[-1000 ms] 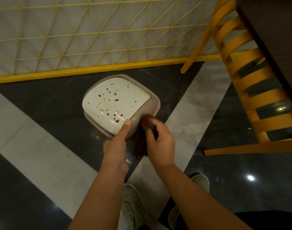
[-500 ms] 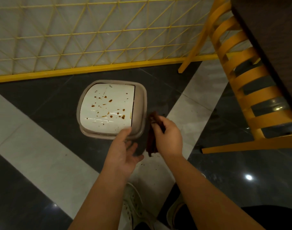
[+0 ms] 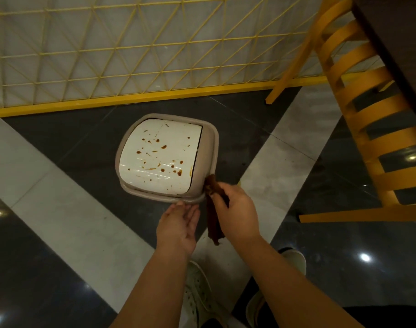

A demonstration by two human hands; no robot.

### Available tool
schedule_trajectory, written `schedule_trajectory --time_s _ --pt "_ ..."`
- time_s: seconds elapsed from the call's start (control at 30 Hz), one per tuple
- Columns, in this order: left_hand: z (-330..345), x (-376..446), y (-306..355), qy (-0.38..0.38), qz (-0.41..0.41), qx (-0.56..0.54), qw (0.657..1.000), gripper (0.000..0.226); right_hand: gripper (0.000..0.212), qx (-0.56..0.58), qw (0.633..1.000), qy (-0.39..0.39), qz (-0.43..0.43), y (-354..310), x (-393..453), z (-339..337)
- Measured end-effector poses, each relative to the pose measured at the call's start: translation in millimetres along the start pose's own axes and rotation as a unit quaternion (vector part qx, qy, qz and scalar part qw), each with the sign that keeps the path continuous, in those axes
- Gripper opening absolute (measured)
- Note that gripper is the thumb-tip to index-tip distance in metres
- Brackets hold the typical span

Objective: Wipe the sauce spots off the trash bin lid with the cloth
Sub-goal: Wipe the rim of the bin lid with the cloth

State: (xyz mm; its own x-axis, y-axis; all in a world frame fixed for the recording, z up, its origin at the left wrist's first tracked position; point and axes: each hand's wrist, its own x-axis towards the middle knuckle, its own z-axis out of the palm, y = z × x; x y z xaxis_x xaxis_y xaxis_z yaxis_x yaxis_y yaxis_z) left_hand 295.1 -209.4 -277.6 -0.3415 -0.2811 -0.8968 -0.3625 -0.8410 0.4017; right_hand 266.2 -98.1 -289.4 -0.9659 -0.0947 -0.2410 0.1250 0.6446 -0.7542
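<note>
- While the trash bin lid [image 3: 161, 157] is sitting at the centre of the frame, white inside a beige rim, brown sauce spots [image 3: 163, 147] are dotting its surface, thickest toward its lower right.
- Hanging just off the lid's lower right corner, the cloth [image 3: 213, 216] is dangling as a dark brown bunched strip, its top end touching or nearly touching the beige rim.
- Right of the cloth, the right hand [image 3: 237, 211] is pinching it near the top, fingers curled round the fabric.
- Below the lid, the left hand [image 3: 177, 227] is reaching up with fingers straight and relaxed, holding nothing; its fingertips [image 3: 179, 204] are lying at the near edge of the rim, though real contact is hard to tell.
- Under the bin, a glossy floor [image 3: 60, 162] of dark and pale tiles is reflecting lights.
- Along the top of the frame, a yellow lattice fence [image 3: 131, 48] is running on a yellow base bar.
- At the right, a yellow slatted chair [image 3: 372, 114] is standing beside a dark table edge [image 3: 396, 43].
- At the bottom, pale shoes [image 3: 197, 297] are showing between the forearms.
</note>
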Motion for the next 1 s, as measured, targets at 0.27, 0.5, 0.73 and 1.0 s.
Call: schedule_trajectory --time_s 0.27,0.5,0.73,1.0 --pt "0 4 -4 0.003 0.013 0.013 1.0 0.029 0.022 -0.027 0.999 0.036 -0.005 -10 25 -6" --pt "-1 7 -3 -0.005 0.022 0.011 1.0 0.031 0.025 -0.078 0.995 -0.021 -0.064 3 -9 -2" --pt "-1 10 -2 -0.017 0.03 0.033 0.999 0.029 0.023 -0.077 0.996 0.029 -0.043 -9 6 -1" --pt "-5 8 2 -0.001 0.027 0.018 0.999 0.031 0.022 0.003 0.998 0.055 0.033 17 -13 -6"
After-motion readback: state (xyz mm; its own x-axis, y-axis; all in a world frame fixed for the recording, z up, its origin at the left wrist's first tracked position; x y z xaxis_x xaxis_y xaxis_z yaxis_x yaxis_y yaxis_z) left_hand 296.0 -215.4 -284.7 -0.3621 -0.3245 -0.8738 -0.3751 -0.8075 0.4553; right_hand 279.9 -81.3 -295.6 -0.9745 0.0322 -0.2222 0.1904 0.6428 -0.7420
